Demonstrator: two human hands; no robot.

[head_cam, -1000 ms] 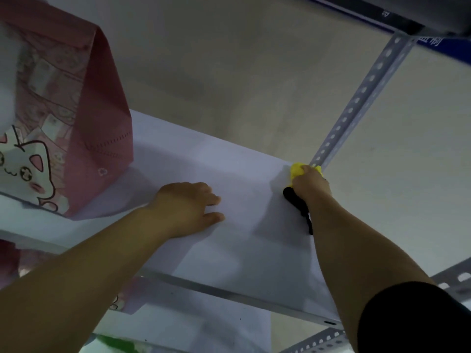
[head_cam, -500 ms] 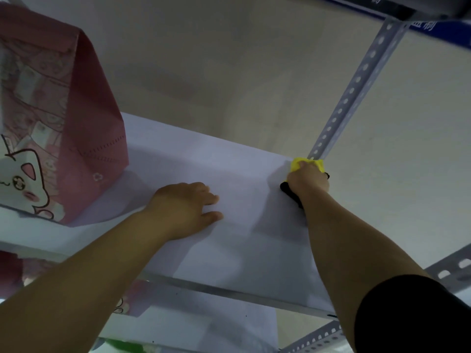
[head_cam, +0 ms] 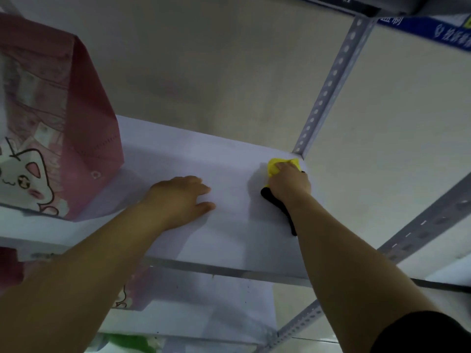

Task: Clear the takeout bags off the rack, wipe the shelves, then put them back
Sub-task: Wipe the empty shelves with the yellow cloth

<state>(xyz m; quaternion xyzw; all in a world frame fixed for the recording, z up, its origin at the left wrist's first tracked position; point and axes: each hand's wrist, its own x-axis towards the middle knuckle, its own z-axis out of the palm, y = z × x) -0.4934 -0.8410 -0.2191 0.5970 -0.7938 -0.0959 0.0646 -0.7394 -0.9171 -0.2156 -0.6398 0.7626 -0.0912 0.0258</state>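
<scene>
A pink takeout bag (head_cam: 63, 118) with a white cartoon cat stands upright at the left end of the white shelf (head_cam: 229, 238). My left hand (head_cam: 178, 197) rests flat on the middle of the shelf, fingers straight. My right hand (head_cam: 290, 183) grips a yellow cloth (head_cam: 274, 165) with a black part (head_cam: 277, 207) trailing under the wrist, pressing it into the shelf's back right corner beside the perforated upright post (head_cam: 331, 85).
Below lies a lower white shelf (head_cam: 216, 307) with another pink bag (head_cam: 135, 289) and something green (head_cam: 127, 342) further down. Grey perforated rack rails (head_cam: 420, 230) run at the right. A beige wall is behind; a blue sign (head_cam: 448, 34) sits top right.
My right hand has kept the cloth at the back right corner with only slight shifts. The left hand stays flat in place. The view has tilted a little.
</scene>
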